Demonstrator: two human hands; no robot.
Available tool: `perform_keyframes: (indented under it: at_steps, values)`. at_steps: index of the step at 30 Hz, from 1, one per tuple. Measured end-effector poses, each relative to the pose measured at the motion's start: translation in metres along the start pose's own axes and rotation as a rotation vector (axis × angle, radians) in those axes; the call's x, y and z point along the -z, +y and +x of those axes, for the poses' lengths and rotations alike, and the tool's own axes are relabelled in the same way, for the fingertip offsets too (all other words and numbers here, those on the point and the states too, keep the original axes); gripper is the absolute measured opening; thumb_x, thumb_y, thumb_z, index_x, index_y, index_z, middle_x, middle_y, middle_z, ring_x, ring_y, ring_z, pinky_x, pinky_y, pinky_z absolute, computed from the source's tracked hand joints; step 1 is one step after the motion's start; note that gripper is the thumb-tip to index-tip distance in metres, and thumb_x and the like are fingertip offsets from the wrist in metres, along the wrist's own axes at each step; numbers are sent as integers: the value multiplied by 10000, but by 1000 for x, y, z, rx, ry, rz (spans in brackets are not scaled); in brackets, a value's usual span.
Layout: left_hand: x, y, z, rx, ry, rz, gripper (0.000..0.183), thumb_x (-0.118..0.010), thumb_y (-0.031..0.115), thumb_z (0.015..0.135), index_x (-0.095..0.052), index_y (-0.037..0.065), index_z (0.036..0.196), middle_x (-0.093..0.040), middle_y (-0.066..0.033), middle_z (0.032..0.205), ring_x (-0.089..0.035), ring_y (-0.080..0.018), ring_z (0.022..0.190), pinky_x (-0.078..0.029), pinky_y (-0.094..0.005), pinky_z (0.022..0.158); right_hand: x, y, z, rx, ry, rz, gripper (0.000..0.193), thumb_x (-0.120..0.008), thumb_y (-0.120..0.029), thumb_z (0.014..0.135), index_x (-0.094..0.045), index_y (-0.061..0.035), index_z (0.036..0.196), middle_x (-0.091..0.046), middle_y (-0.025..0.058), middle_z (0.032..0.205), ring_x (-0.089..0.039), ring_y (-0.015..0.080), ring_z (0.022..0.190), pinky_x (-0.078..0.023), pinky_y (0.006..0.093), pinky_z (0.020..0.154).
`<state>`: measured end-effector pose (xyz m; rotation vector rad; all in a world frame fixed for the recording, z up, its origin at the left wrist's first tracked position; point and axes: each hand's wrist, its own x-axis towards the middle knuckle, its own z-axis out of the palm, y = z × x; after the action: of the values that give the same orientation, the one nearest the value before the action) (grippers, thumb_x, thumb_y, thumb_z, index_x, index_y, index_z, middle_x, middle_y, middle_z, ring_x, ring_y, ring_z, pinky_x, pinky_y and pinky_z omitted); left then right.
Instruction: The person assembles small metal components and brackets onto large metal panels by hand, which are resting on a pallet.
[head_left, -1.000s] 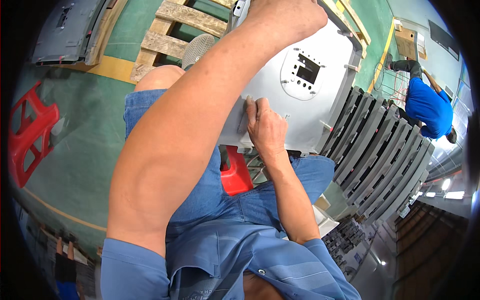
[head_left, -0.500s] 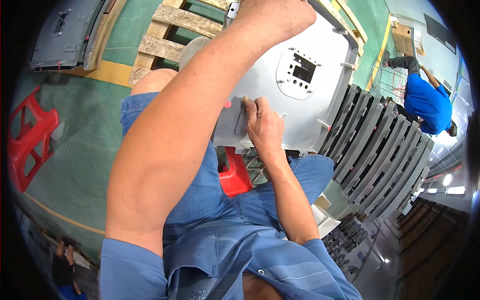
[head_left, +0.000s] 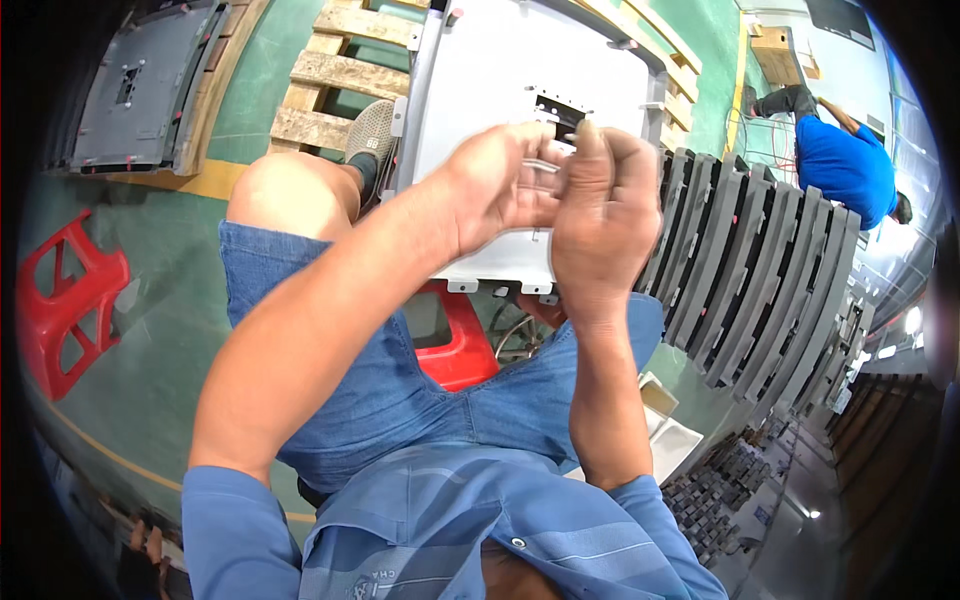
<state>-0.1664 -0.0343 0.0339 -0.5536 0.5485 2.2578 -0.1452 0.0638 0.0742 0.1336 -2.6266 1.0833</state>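
A large grey metal panel (head_left: 475, 75) with a raised rim stands in front of my knees. Dark cutouts (head_left: 562, 112) and small holes pierce its middle. Above its near part my two hands meet. My left hand (head_left: 505, 182) bends inward with curled fingers, which are smeared by motion. Beside it is my right hand (head_left: 605, 215), its thumb raised and its fingers folded in. Whether a small item sits between the fingers cannot be made out. The hands hide part of the cutouts and of the panel's near right side.
A row of similar grey panels (head_left: 745, 270) stands on the right. Wooden pallets (head_left: 345, 75) lie behind, and more panels (head_left: 140, 90) are stacked far left. Red plastic stools (head_left: 70, 310) stand left and under me (head_left: 460, 345). A person in blue (head_left: 845, 165) bends at far right.
My left hand has come back from the panel's far side toward me. My right hand has risen off the panel's near surface and moved right, beside the left. The view has shifted slightly.
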Motion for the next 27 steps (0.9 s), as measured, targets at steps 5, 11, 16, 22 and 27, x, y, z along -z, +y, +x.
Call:
perform_keyframes:
  at_steps: [5,11,16,22,27]
  values:
    - [-6,-23,-5,59,-28,67,271,-355,259,924,-556,80,956,-590,-47,870,-593,-160,794,-522,-323,693,14,6,-23,57,-72,-79,146,-570,-148,901,-570,-4,917,-625,57,728,-590,100,632,-476,255,556]
    - [-15,-29,-1,75,-64,107,342,-347,272,923,-557,6,974,-603,-103,926,-611,-214,843,-524,-389,808,39,15,-16,-502,-134,647,149,-599,-121,881,-621,8,953,-637,50,791,-598,103,688,-497,212,630]
    - [3,-5,20,-120,116,187,361,-357,252,939,-528,-63,978,-604,-151,913,-614,-217,824,-530,-327,805,44,33,-12,-579,-178,785,189,-612,-105,865,-612,30,997,-642,98,848,-618,145,727,-513,243,657]
    - [21,41,30,-420,224,151,369,-354,260,944,-523,-65,984,-596,-154,923,-598,-219,871,-507,-310,844,22,61,-36,-538,-369,467,162,-607,-65,845,-617,31,976,-648,79,809,-620,123,735,-496,246,661]
    - [23,54,39,-345,302,-4,251,-426,193,869,-535,-33,858,-579,-125,807,-596,-217,738,-521,-324,707,-4,72,-78,-218,-591,92,115,-606,-40,782,-624,-11,892,-623,140,773,-618,261,674,-484,317,633]
